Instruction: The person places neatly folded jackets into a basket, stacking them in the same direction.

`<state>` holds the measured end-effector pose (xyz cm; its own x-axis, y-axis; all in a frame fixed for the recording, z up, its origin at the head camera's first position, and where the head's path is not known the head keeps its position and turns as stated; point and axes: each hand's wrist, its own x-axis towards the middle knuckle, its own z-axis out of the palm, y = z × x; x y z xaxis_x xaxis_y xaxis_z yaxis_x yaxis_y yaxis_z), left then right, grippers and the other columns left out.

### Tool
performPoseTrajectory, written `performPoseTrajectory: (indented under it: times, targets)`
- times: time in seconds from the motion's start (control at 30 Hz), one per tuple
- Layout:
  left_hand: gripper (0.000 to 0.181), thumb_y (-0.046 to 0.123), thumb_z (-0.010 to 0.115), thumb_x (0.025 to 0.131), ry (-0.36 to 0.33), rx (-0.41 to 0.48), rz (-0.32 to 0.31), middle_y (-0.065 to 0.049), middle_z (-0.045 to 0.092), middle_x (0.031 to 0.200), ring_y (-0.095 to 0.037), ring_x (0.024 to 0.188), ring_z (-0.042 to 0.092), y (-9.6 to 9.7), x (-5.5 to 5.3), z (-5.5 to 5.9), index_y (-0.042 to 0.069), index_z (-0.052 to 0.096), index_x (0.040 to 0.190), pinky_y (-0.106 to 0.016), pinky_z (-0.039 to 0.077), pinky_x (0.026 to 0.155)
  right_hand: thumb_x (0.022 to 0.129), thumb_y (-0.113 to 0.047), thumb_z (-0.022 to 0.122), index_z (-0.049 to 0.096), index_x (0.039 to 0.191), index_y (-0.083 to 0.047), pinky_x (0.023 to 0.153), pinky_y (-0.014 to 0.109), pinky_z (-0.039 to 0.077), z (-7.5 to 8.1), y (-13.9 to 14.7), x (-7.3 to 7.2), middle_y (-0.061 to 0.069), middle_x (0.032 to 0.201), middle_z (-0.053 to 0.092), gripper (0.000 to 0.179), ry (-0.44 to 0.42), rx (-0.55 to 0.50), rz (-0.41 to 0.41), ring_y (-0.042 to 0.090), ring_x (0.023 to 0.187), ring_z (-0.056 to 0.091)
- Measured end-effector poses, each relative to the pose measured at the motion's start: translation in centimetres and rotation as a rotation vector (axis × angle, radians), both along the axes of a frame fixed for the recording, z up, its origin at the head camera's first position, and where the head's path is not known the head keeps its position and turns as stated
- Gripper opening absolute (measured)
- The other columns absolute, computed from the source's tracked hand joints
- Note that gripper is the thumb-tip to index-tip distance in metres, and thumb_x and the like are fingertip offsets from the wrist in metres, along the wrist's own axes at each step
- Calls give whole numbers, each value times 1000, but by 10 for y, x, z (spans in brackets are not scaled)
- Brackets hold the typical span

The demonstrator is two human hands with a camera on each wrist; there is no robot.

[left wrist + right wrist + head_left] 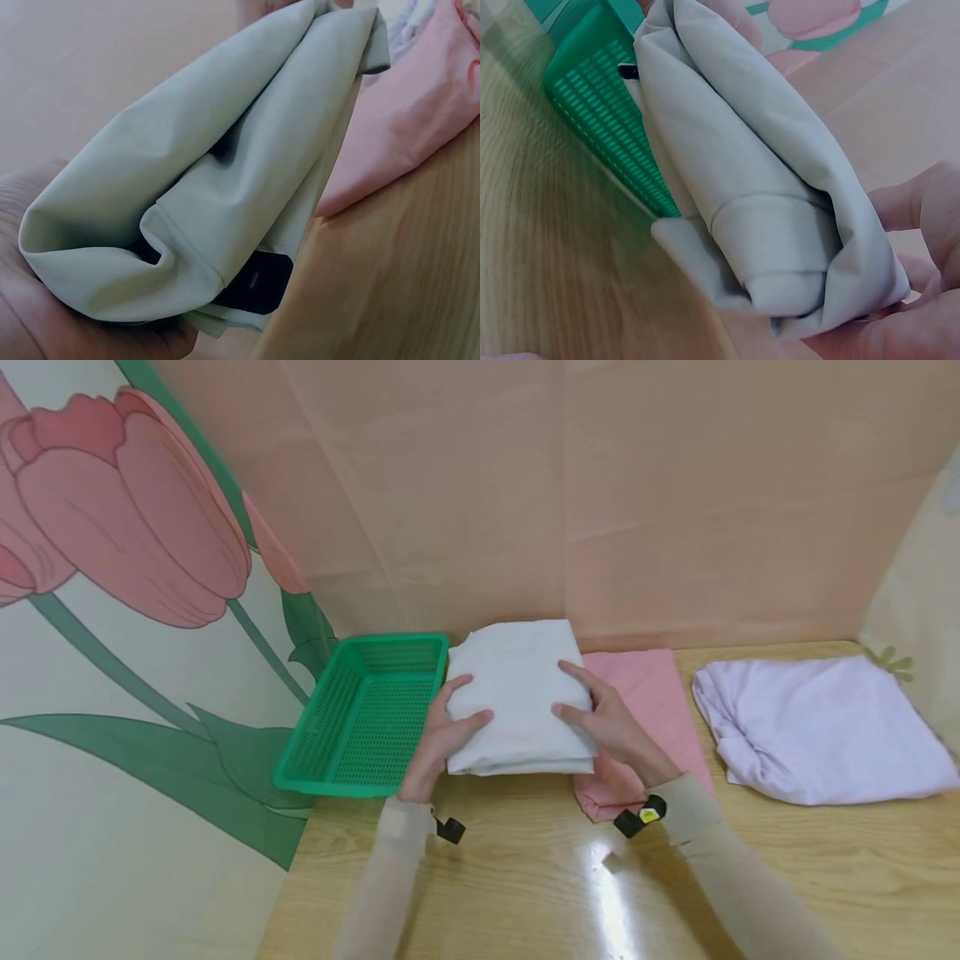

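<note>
Between both hands is a folded white cloth, held up over the table. My left hand grips its left side, thumb and a finger on the top face. The right hand grips the opposite side in the same way. Layered folds of the cloth show edge-on in the left wrist view, with a black tag near the lower layers. In the right wrist view, fingers and thumb close round the near end of the cloth. The undersides of both hands are largely hidden by it.
A green plastic basket stands left of the cloth. Right of it lies a folded pink cloth, partly covered in view by the right hand. Farther right is a folded pale lilac cloth. A pink backdrop rises behind the wooden table.
</note>
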<state>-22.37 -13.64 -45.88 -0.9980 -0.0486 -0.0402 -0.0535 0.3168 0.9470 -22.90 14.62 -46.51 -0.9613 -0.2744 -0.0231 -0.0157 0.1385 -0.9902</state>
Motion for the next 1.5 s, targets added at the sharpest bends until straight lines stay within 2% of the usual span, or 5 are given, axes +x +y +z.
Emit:
performPoseTrajectory:
  times: [0.3, 0.6, 0.73, 1.0, 1.5]
  targets:
    - [70, 23, 88, 88, 0, -33, -33, -9, 41, 166, -35, 147, 40, -21, -3, 19, 37, 57, 149, -58, 35, 121, 102, -25, 74, 32, 169, -33, 90, 31, 54, 20, -7, 0, 12, 171, 34, 79, 95, 72, 49, 32, 128, 53]
    - [69, 27, 85, 91, 6, -83, -64, -9, 36, 167, -35, 144, 37, -64, -2, 36, 38, 54, 152, -61, 33, 119, 100, -25, 77, 29, 170, -32, 111, 54, 44, 30, -37, -8, 7, 176, 25, 85, 126, 69, 131, 35, 149, 41]
    - [70, 27, 84, 92, 11, -84, -71, -7, 33, 169, -34, 147, 33, -87, 0, 36, 38, 53, 153, -62, 30, 121, 98, -23, 80, 26, 170, -35, 104, 49, 53, 33, -55, -9, 3, 176, 25, 91, 117, 49, 147, 34, 149, 44]
    - [71, 29, 83, 93, 16, -103, -66, -7, 29, 172, -37, 149, 32, -117, 3, 39, 38, 51, 156, -63, 29, 121, 95, -16, 81, 25, 171, -36, 89, 41, 63, 40, -84, -9, 14, 170, 36, 96, 119, 55, 132, 35, 140, 53]
    - [70, 27, 82, 95, 37, -114, -38, -10, 31, 169, -38, 144, 37, -150, 5, 57, 36, 51, 157, -58, 34, 116, 97, -14, 79, 22, 172, -30, 93, 46, 62, 56, -116, -9, 10, 175, 28, 95, 167, 31, 175, 34, 145, 50]
